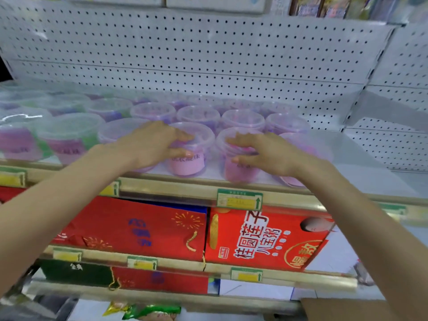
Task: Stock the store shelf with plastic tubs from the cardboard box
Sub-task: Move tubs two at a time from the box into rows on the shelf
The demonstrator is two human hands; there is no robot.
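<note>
A white pegboard panel [208, 54] forms the back wall under bright, even light. Beige price rails [176, 188] carry green-and-yellow price tags [239, 200]. Beneath, 2 boxes sit side by side: a red fireworks box [111, 223] and a red lettered box [301, 249].

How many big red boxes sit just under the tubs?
2 plainly: the firework-patterned red box on the left, the red box with white characters beside it. A red sliver far left may be another.
</note>
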